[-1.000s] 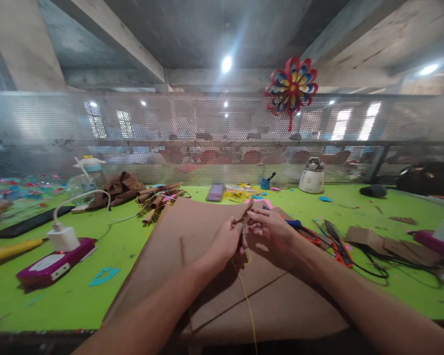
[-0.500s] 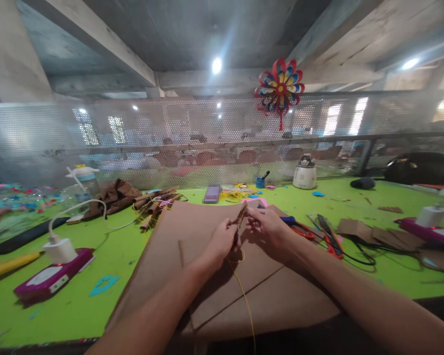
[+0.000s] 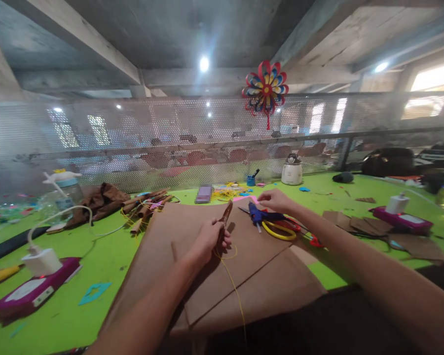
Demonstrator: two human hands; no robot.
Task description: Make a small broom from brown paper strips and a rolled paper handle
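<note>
My left hand [image 3: 210, 237] is closed round a brown rolled paper piece [image 3: 227, 212], whose pointed end sticks up past the fingers. A thin yellow string [image 3: 232, 281] trails from that hand over the brown paper sheet [image 3: 163, 266]. My right hand [image 3: 277, 201] is stretched out beyond the tools, its fingers lightly bent beside a pink paper [image 3: 240, 199]; nothing shows in them. Just below it lies a blue tool [image 3: 256, 214] resembling a glue gun, next to scissors with yellow handles [image 3: 281, 231] and a red-handled tool [image 3: 294, 224].
Brown rolls with yellow string [image 3: 146, 209] are heaped left of the sheet. Purple power strips [image 3: 37, 296] with white chargers stand on both sides. Brown paper scraps [image 3: 358, 223] lie at right. Farther back are a blue pot [image 3: 250, 180], a white jug [image 3: 292, 172] and a mesh partition [image 3: 192, 148].
My right hand has left the brown roll and moved away to the right, past the tools. The left hand keeps the roll. The view has turned slightly right.
</note>
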